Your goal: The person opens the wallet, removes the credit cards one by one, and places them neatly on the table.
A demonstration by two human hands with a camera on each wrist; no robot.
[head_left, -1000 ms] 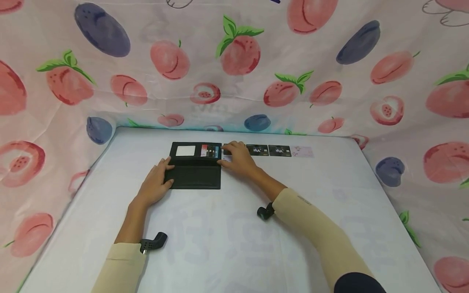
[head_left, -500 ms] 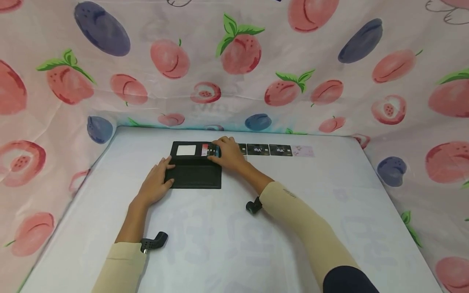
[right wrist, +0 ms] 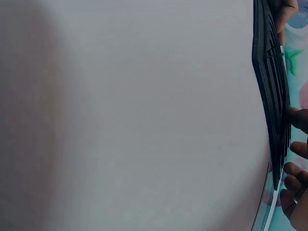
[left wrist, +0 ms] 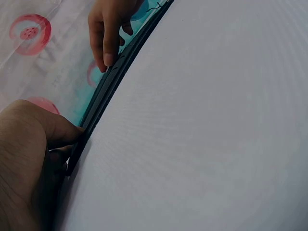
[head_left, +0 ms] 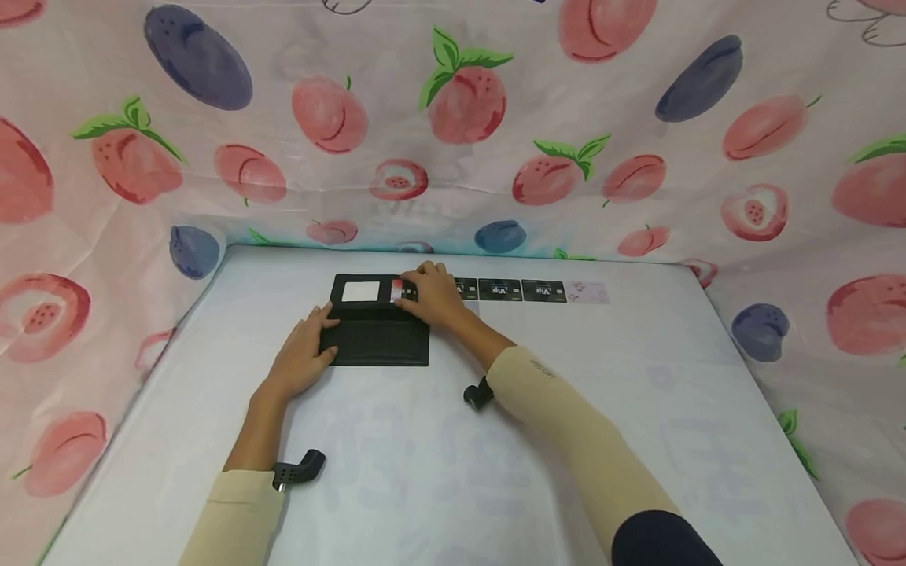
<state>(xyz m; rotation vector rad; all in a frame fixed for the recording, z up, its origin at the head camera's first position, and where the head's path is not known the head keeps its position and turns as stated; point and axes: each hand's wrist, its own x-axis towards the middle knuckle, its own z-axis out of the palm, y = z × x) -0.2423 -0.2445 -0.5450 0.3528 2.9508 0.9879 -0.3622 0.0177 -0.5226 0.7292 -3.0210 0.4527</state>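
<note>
A black bifold wallet (head_left: 382, 346) lies spread flat on the table, with a white panel (head_left: 360, 292) at its upper left. Cards (head_left: 398, 289) with red and dark faces show in the slots of its upper right part. My left hand (head_left: 300, 354) rests along the wallet's left edge, thumb and fingers spread on it. Over the slots is my right hand (head_left: 437, 297), its thumb and fingertips at the cards and covering most of them. From the right wrist, the wallet (right wrist: 272, 91) appears edge-on with the right fingers (right wrist: 299, 120) beside it.
To the right of the wallet runs a row of cards: black "Vip" cards (head_left: 499, 290) and a pale floral card (head_left: 588, 293) at the end. One black card is partly behind the right hand. A fruit-print cloth (head_left: 396, 118) hangs behind the white table (head_left: 439, 472).
My right hand has moved left, from the card by the wallet's right edge onto the card slots, uncovering more of a black card. The left hand and wallet stay put.
</note>
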